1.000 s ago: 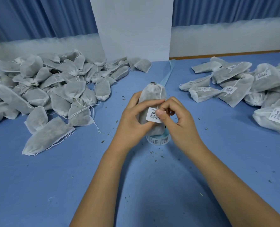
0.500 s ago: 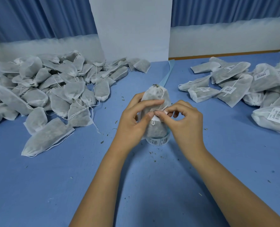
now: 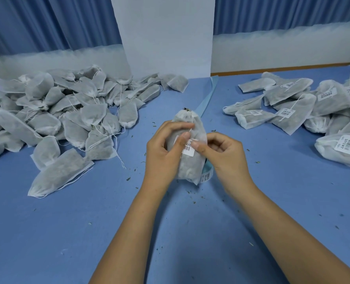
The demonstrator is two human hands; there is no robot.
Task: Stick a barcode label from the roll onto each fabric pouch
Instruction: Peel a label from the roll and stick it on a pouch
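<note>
We are sticking the white barcode label (image 3: 188,149) on the grey fabric pouch (image 3: 189,169) — our left hand (image 3: 161,154) wrapped round it above the blue worktop (image 3: 84,222), our right hand (image 3: 225,154) pinching the label down. Next: a firm rub.

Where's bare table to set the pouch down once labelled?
Free: the near table around both forearms, the strip between the unlabelled pile and left hand, the gap between right hand and labelled pile. Crowded: both piles, and the label roll by the held pouch.
</note>
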